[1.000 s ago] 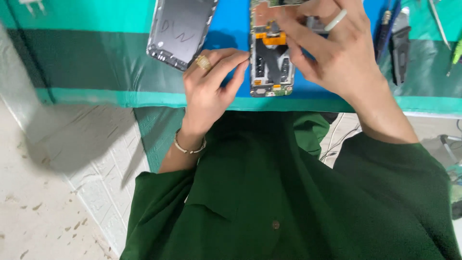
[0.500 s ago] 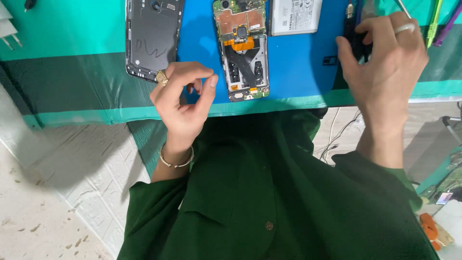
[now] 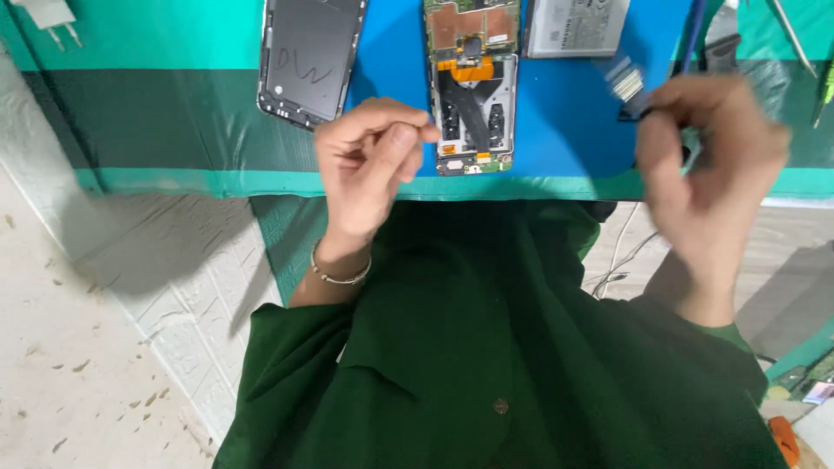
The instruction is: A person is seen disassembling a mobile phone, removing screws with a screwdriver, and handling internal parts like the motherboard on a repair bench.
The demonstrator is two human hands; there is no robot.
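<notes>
A green-covered table (image 3: 174,113) with a blue mat (image 3: 565,130) fills the view above a person's dark green shirt. An opened phone (image 3: 472,87), circuit board exposed, lies on the mat close to the table's near edge. The left hand (image 3: 369,161) hovers just beside it, thumb and forefinger pinched shut. The right hand (image 3: 708,165), blurred, grips a small brush-like tool (image 3: 627,84). A phone back cover (image 3: 310,59) lies left of the mat; a battery (image 3: 576,28) lies toward the far edge.

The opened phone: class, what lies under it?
The opened phone lies on a blue mat, which rests on a green cloth. The mat directly beneath the phone is covered, so anything there cannot be seen.
</notes>
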